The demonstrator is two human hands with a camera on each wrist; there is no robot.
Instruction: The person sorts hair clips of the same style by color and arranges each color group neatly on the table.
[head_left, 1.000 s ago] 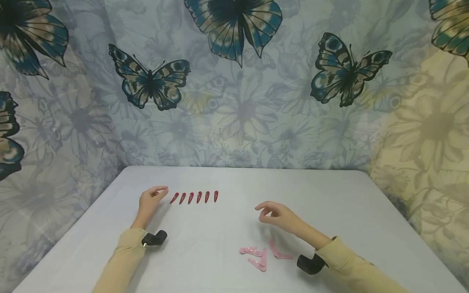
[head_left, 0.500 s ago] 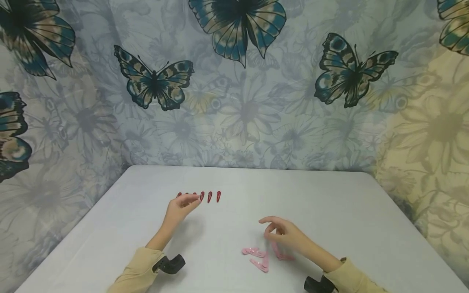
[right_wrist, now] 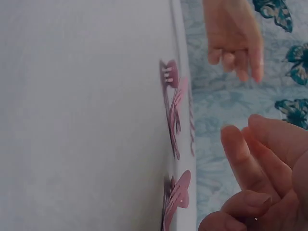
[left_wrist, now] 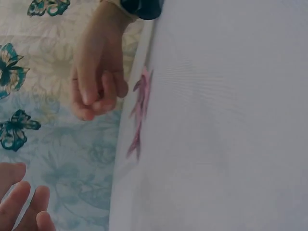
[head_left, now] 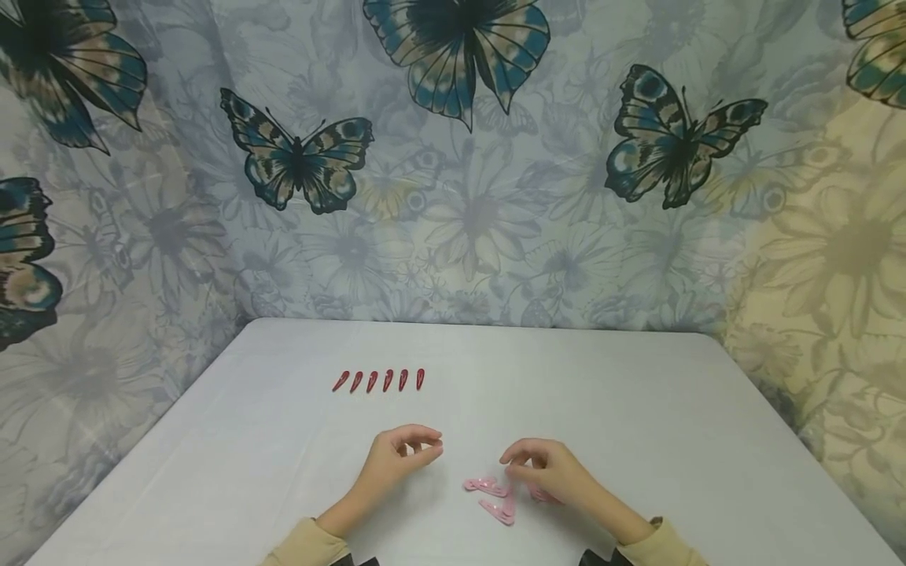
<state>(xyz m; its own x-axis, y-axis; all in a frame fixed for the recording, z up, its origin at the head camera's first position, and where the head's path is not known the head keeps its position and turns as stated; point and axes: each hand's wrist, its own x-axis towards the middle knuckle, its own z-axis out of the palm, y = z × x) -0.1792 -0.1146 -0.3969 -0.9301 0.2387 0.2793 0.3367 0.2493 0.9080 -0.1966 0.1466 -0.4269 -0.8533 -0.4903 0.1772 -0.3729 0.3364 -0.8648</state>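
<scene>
My left hand (head_left: 396, 457) hovers over the table left of the pink snap hair clips (head_left: 485, 486), its thumb and fingers apart with nothing between them. Loosely bent, my right hand (head_left: 556, 470) hangs over the right part of the pink clips and partly hides them. In the right wrist view, the right fingers (right_wrist: 237, 151) hold nothing, and pink clips (right_wrist: 175, 199) lie near them on the table. Some clips overlap one another. Farther back, several red snap hair clips (head_left: 388, 380) lie side by side in a slanting row, with no hand near.
The white table (head_left: 602, 385) spreads around both hands, its back edge against a butterfly-print cloth (head_left: 474, 236). Dark wrist cameras (head_left: 602, 557) sit at the sleeves near the bottom of the head view.
My left hand has swept from beside the red row across it, then toward me and right, to near the pink clips. My right hand has come down and closer over the pink clips.
</scene>
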